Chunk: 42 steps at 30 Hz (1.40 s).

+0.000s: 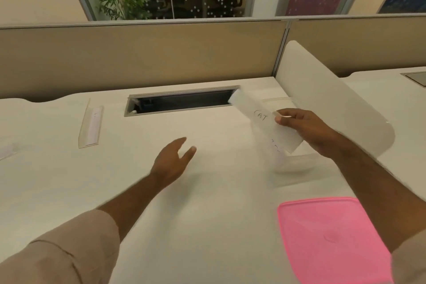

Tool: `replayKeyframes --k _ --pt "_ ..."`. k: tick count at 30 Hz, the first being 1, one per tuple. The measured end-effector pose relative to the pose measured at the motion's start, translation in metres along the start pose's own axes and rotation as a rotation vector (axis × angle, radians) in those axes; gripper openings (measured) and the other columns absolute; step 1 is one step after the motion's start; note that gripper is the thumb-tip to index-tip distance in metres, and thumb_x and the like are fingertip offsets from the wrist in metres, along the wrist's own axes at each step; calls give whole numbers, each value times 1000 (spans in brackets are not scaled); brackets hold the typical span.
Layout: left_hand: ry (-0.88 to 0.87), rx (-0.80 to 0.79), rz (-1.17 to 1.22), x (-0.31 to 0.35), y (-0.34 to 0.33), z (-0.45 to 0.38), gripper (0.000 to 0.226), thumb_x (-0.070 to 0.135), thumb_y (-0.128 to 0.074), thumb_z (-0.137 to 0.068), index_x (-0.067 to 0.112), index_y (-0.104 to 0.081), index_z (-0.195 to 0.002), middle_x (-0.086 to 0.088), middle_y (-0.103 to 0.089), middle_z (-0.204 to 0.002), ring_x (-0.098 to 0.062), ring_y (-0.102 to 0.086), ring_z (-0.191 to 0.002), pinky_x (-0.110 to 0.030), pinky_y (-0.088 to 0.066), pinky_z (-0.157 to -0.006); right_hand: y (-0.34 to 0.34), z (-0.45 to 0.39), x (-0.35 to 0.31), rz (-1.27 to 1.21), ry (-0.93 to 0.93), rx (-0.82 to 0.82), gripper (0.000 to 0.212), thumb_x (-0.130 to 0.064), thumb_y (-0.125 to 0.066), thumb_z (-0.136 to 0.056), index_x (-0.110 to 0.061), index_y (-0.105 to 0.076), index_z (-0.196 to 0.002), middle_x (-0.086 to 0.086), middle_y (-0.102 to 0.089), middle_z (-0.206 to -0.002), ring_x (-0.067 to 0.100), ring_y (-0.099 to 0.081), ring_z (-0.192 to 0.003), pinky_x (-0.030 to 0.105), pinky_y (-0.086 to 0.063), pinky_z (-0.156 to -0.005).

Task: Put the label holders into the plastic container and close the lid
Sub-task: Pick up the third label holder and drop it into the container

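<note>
My right hand [306,129] grips a clear label holder [255,114] with a white card reading "CAT", held tilted above the clear plastic container [292,168] at the desk's right side. The container looks open and is partly hidden by the holder and my forearm. Its pink lid [332,240] lies flat on the desk nearer to me. My left hand [173,161] hovers over the middle of the desk, fingers apart, holding nothing. Another label holder [91,123] lies on the desk at the left. A further one [7,151] shows at the left edge.
A cable slot [182,100] is cut into the white desk [161,203] behind the hands. A white curved divider [334,101] stands just right of the container. A beige partition [138,57] closes off the back.
</note>
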<state>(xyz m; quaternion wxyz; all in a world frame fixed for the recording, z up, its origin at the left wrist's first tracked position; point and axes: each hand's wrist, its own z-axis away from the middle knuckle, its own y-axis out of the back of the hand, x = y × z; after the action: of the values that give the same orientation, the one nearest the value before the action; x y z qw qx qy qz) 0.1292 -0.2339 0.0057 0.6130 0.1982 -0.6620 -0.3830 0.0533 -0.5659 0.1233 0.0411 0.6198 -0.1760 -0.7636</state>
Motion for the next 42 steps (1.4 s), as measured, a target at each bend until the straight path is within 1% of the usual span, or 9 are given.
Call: replayKeyframes --k 3,5,9,13,17,22,27,36,42 --pt "-16 -42 -285 -35 -25 6 76 62 -31 -94 17 -20 -155 3 -16 -163 -16 -11 -151 -34 -11 -121 19 -7 16 -25 -40 178 11 -28 -64 -90 -22 -69 -98 -1 -69 -101 14 -64 -83 25 -48 -69" --pt "-3 -35 -370 -49 -38 9 82 66 -24 -93 15 -13 -155 3 -9 -165 -15 -4 -151 -33 -5 -122 27 -13 32 30 -88 236 24 -30 -61 -92 -19 -65 -112 -1 -65 -112 14 -62 -88 28 -48 -73" --pt "-9 8 -469 -55 -50 6 86 69 -16 -91 14 -7 -156 2 -3 -165 -15 1 -152 -35 -2 -123 28 -21 56 87 -180 238 36 -34 -55 -94 -16 -60 -125 15 -64 -117 23 -58 -89 33 -45 -69" --pt "-1 11 -490 -54 -51 3 86 69 -16 -91 14 -3 -156 2 0 -165 -14 3 -151 -35 -1 -123 23 -36 58 136 -211 261 47 -35 -54 -94 -16 -50 -137 4 -57 -129 23 -57 -95 29 -44 -63" --pt "-2 8 -491 -56 -52 3 86 70 -14 -90 16 -1 -156 4 2 -165 -13 5 -151 -35 0 -123 14 -50 62 265 -269 232 50 -35 -51 -95 -11 -45 -138 10 -56 -128 28 -56 -85 33 -41 -59" --pt "-6 15 -490 -57 -53 3 86 70 -13 -90 16 -1 -156 4 3 -165 -13 6 -151 -35 1 -123 -3 -58 69 436 -320 188 51 -30 -50 -95 -8 -40 -141 13 -51 -129 37 -59 -102 38 -47 -61" --pt "-6 14 -487 -57 -52 3 85 70 -13 -90 16 0 -156 4 4 -165 -13 7 -151 -35 1 -123 -19 -61 71 608 -346 55 42 -24 -61 -87 -2 -56 -122 16 -63 -115 36 -63 -101 45 -57 -80" --pt "6 -20 -483 -56 -51 1 86 70 -14 -91 15 2 -156 3 6 -165 -14 8 -151 -35 3 -122 -23 -61 75 727 -311 98 33 -38 -61 -83 -9 -56 -96 9 -60 -97 32 -60 -91 35 -48 -72" --pt "15 51 -285 -57 -30 10 69 56 -38 -96 17 -28 -152 3 -25 -161 -13 -14 -150 -32 -15 -120 -34 -51 57 869 -267 288 54 -48 -45 -93 -9 -50 -129 12 -56 -133 35 -51 -122 43 -39 -98"
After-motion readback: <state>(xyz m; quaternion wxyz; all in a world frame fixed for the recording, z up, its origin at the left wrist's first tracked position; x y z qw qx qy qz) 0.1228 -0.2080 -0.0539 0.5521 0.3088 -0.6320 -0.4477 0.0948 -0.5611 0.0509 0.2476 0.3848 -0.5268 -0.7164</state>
